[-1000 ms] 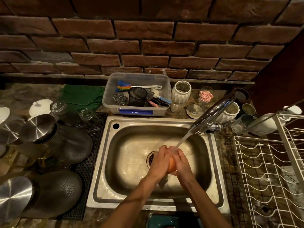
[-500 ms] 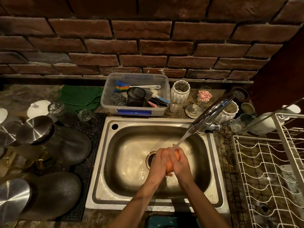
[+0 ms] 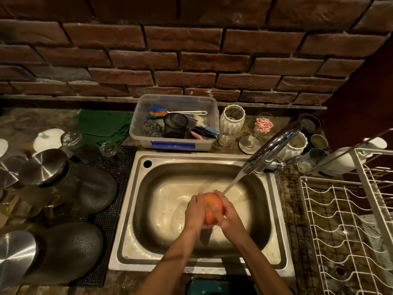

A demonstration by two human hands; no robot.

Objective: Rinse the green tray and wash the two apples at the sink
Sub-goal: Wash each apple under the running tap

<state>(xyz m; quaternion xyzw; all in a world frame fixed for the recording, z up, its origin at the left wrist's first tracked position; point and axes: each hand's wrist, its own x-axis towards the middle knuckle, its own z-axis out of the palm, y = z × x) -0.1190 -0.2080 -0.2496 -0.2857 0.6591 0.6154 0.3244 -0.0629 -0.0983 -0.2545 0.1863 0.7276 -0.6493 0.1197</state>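
Apple [image 3: 210, 206] now more exposed between hands [image 3: 212, 211].

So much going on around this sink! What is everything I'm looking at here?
apple: one, red-orange, held over the basin under the water stream
sink: one, steel, centre
tap: one, chrome, right of the sink, running
plastic tub: one, clear with a blue latch, behind the sink, holding brushes and scourers
green cloth: one, left of the tub
white ribbed jars: two, behind the sink and tap
dish rack: one, white wire, right
dark jars with steel lids: two seen whole, left
teal tray: one, partly seen at the bottom edge
left hand: grip on the apple
right hand: grip on the apple
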